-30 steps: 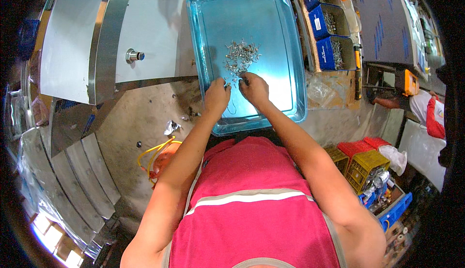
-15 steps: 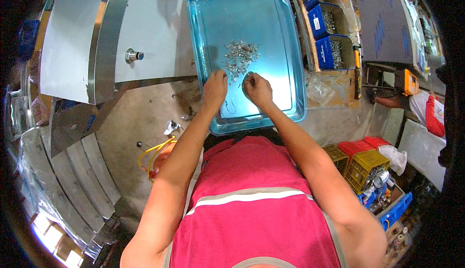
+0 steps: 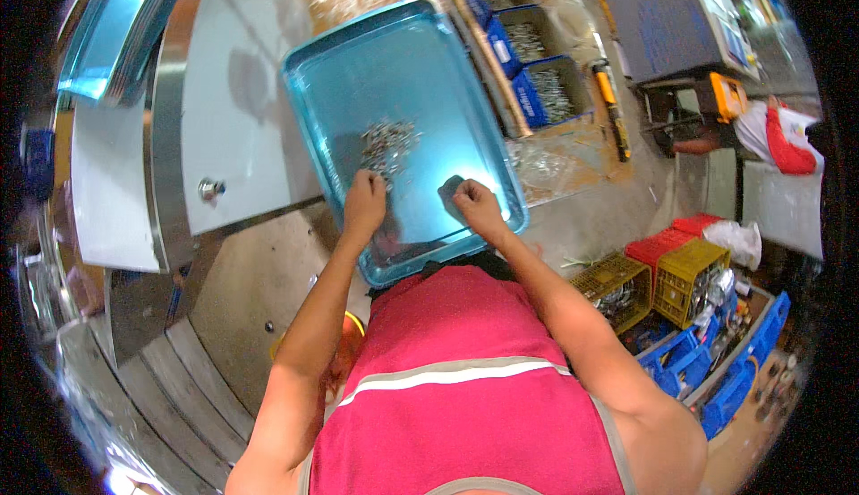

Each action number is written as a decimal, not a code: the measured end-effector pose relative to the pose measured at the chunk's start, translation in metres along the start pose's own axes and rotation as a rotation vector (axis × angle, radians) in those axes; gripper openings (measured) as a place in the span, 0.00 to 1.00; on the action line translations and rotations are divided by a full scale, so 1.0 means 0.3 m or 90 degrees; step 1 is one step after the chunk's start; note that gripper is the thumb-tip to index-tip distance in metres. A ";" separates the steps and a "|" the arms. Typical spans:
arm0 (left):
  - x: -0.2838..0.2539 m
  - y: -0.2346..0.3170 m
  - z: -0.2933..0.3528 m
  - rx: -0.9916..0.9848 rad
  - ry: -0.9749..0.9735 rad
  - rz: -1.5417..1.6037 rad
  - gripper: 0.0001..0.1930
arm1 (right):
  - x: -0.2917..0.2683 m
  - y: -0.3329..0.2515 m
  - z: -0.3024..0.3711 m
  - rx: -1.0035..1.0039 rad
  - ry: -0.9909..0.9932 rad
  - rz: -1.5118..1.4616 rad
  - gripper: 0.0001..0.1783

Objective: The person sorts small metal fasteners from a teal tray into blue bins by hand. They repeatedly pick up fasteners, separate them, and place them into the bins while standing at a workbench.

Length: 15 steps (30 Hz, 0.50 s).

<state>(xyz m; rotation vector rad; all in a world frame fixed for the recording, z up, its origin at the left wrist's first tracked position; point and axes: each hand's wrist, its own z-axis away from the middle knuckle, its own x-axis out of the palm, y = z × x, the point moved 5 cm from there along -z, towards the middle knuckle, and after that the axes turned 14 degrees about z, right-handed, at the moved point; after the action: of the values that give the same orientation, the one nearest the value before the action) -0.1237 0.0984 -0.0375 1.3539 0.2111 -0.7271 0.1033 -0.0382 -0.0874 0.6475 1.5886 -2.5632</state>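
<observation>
In front of me lies a large blue metal tray with a raised rim. A loose pile of small metal fasteners, perhaps screws, is spread on its floor. My left hand is closed, its fingertips pinched at the near edge of the pile. Whatever it may hold is too small to name. Apart from the pile, at the tray's near right, my right hand has its fingers curled together above its own dark shadow. What those fingers hold, if anything, cannot be made out.
Blue bins of metal fasteners stand right of the tray, beside a yellow-and-black tool. A white panel with a round metal fitting is at left. Yellow crates sit lower right. Another person's sleeve shows far right.
My right hand has drawn away from the pile toward the tray's near right side. The left hand stays by the pile's near edge. The whole view has turned, so the tray appears tilted.
</observation>
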 end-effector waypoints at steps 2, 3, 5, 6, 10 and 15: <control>0.029 0.142 -0.015 0.010 -0.031 0.117 0.15 | -0.035 0.038 0.013 0.038 0.029 0.008 0.08; 0.049 0.214 -0.022 -0.009 -0.054 0.171 0.16 | -0.046 0.053 0.019 0.063 0.025 -0.025 0.09; 0.107 0.414 -0.057 0.121 -0.072 0.226 0.15 | -0.082 0.059 0.040 0.056 0.054 -0.017 0.09; 0.139 0.504 -0.075 0.152 -0.094 0.238 0.15 | -0.104 0.064 0.049 0.062 0.054 0.000 0.10; 0.305 0.819 -0.176 0.247 -0.157 0.320 0.15 | -0.165 0.079 0.067 0.084 0.037 -0.058 0.10; 0.492 0.956 -0.283 0.174 -0.225 0.240 0.17 | -0.243 0.127 0.052 0.105 0.075 0.040 0.11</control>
<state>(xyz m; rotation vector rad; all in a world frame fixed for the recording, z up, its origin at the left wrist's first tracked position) 0.1796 0.1366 0.0955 1.4421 -0.4293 -0.6755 0.1747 -0.0819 -0.0859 0.8628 1.3723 -2.6741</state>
